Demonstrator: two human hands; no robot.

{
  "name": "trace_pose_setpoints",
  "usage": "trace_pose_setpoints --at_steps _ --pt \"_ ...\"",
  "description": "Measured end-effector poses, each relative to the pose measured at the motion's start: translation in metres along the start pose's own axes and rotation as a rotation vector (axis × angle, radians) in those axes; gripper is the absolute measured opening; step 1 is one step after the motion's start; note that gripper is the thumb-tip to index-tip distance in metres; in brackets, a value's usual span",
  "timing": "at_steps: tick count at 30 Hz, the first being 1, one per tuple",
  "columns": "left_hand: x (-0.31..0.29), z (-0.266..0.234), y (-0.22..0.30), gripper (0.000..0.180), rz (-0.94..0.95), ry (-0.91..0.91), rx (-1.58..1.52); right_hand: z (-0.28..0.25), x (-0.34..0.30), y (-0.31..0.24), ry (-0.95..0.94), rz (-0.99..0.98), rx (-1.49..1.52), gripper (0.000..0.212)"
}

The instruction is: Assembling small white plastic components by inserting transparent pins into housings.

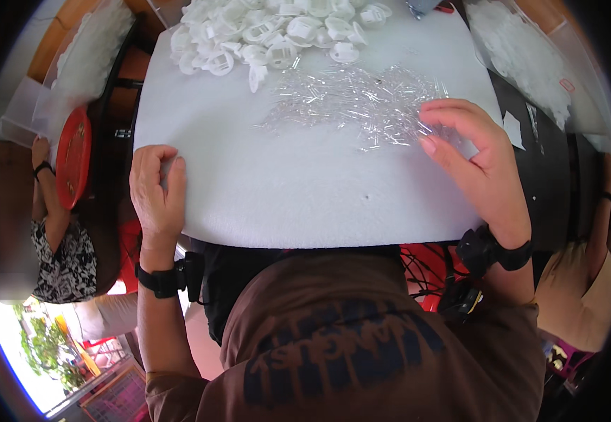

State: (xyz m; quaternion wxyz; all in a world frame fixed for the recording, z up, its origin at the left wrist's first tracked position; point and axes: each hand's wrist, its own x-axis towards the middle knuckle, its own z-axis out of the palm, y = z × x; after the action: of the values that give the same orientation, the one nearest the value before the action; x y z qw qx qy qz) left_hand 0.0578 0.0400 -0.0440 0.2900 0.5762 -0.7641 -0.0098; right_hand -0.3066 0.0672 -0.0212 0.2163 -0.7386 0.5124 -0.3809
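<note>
A white foam-like board [270,190] covers the table in front of me. Loose thin, clear, shiny pin-like pieces [361,102] are spread over its right half. At the right side of this spread is my right hand [485,158], thumb and forefinger apart, fingertips at the outermost pieces; its other fingers are partly hidden. I see nothing gripped there. My left hand [156,193] rests at the board's left edge, fingers bent and thumb apart, with nothing visible in it. Small white round plastic parts [284,32] with cut-outs are heaped at the far side.
Clear bins of whitish parts stand at far left [94,56] and far right [523,56]. A red oval tray [74,158] lies left of the board. People sit on both sides, one in a patterned shirt [66,260]. A white scrap [513,130] lies on the dark table.
</note>
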Motion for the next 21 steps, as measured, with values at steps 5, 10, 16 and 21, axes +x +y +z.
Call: trace_pose_setpoints --at_steps 5,10,16,21 --pt "0.001 0.0 -0.001 0.01 0.012 0.016 -0.003 0.0 -0.004 -0.007 -0.023 -0.02 0.026 0.019" --pt "-0.001 0.003 -0.001 0.009 -0.043 0.016 -0.025 0.0 -0.006 -0.004 0.004 -0.071 0.04 0.018" --pt "-0.001 0.002 0.001 0.009 -0.042 0.026 -0.023 -0.003 -0.006 0.001 0.028 -0.09 0.037 0.016" --pt "-0.003 0.003 0.0 0.009 -0.037 0.039 -0.007 -0.002 -0.006 0.004 -0.016 -0.05 0.12 0.017"
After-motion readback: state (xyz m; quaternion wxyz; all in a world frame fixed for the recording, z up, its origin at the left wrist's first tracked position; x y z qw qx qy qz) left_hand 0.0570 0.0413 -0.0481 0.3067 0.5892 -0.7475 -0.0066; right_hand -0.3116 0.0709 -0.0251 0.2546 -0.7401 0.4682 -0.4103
